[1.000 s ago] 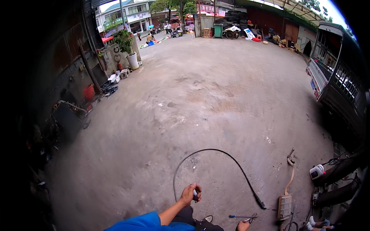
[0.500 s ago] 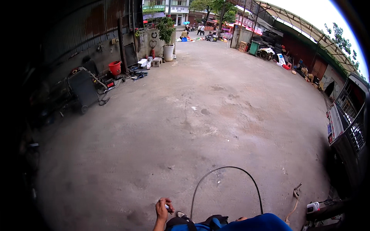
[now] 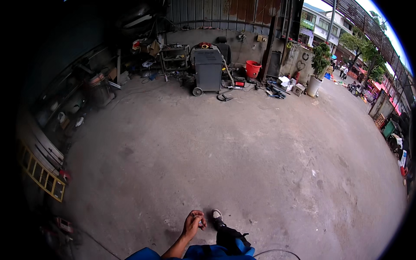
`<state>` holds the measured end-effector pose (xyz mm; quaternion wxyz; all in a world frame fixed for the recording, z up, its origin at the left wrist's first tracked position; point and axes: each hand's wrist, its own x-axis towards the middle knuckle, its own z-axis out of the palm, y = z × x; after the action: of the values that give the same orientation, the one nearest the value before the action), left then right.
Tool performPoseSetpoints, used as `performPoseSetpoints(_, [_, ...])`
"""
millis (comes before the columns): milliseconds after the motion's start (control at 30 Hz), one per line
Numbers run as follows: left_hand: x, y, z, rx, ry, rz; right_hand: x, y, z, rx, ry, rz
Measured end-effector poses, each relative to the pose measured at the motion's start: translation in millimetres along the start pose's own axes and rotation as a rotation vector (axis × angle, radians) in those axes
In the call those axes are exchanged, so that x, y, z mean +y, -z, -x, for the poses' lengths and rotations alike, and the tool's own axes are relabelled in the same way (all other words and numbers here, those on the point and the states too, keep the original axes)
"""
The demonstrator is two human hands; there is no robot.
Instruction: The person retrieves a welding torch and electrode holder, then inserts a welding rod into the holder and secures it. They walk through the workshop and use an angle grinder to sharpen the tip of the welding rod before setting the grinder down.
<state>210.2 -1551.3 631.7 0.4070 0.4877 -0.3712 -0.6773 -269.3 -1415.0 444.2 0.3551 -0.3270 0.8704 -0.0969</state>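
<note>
My left hand (image 3: 193,224) is held low in front of my body, its fingers curled round something small and whitish whose kind I cannot make out. Close to its right, one of my shoes (image 3: 216,213) shows on the concrete floor (image 3: 242,160). My right hand is out of view. A thin black hose or cable (image 3: 277,250) curves along the lower edge, right of my leg.
A grey wheeled cabinet (image 3: 208,71) stands by the far wall, with a shelf cart (image 3: 174,58) to its left and a red bucket (image 3: 252,69) to its right. A potted plant (image 3: 320,60) stands farther right. A yellow ladder (image 3: 56,189) lies at the left.
My view has swung left, bringing the wheeled cabinet toward the middle and the ladder into sight. The van at the right has left the picture. My left hand stays curled.
</note>
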Motion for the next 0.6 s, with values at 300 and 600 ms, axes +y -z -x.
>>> performPoseSetpoints(300, [133.4, 105.4, -233.1, 0.136, -0.192, 0.157, -419.0, -35.7, -278.7, 0.137, 0.395, 0.043])
performPoseSetpoints(600, [192.2, 245.2, -498.4, 0.322, -0.184, 0.223, -996.8, -53.8, -361.3, 0.244, 0.855, -0.23])
